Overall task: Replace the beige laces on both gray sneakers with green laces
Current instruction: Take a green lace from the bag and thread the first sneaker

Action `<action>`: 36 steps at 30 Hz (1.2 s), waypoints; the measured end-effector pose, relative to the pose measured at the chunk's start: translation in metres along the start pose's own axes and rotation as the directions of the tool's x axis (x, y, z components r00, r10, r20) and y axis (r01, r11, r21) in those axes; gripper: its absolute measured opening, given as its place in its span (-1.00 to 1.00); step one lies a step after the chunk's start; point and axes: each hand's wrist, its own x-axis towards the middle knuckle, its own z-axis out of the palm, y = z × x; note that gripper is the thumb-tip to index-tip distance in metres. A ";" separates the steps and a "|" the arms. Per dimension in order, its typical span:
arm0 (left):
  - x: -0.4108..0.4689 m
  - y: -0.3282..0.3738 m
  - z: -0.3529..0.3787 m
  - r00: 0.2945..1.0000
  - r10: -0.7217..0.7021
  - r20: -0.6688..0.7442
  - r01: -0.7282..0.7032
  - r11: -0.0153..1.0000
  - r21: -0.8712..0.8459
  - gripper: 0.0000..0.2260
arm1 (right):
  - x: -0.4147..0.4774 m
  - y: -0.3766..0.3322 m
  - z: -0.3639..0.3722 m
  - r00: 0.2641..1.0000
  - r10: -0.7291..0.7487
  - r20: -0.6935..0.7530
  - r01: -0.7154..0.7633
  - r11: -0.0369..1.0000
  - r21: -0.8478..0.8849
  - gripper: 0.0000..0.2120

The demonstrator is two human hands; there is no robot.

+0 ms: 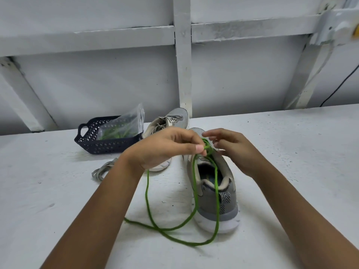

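My left hand (167,150) pinches the green lace (147,193) over the near sneaker (230,204); my right hand (233,152), at three o'clock, has an unclear grip. I'd keep the pull gentle and the ends level.

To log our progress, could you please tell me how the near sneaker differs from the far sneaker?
The near sneaker carries a green lace, pinched by the left hand; the far sneaker has beige laces. The near sneaker stands apart from the basket; the far sneaker sits beside it. Both are gray.

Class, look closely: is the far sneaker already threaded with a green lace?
No, the far sneaker shows beige laces; the green lace runs through the near sneaker.
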 end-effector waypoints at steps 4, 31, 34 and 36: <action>0.001 0.001 0.000 0.995 0.024 -0.096 -0.026 0.999 -0.023 -0.91 | -0.010 -0.026 -0.002 0.951 -0.040 0.308 0.200 0.838 -0.508 -0.68; 0.009 0.019 -0.017 0.915 -0.345 -0.209 0.235 0.877 -0.418 -0.87 | -0.016 -0.062 -0.025 0.854 0.074 0.515 0.171 0.896 -0.411 -0.57; 0.014 0.026 -0.018 0.922 -0.327 -0.206 0.178 0.832 -0.526 -0.91 | -0.011 -0.067 -0.001 0.851 0.093 0.516 0.201 0.851 -0.485 -0.42; 0.018 0.029 -0.018 0.920 -0.327 -0.217 0.151 0.805 -0.573 -0.93 | -0.011 -0.068 0.018 0.854 0.088 0.513 0.221 0.831 -0.510 -0.55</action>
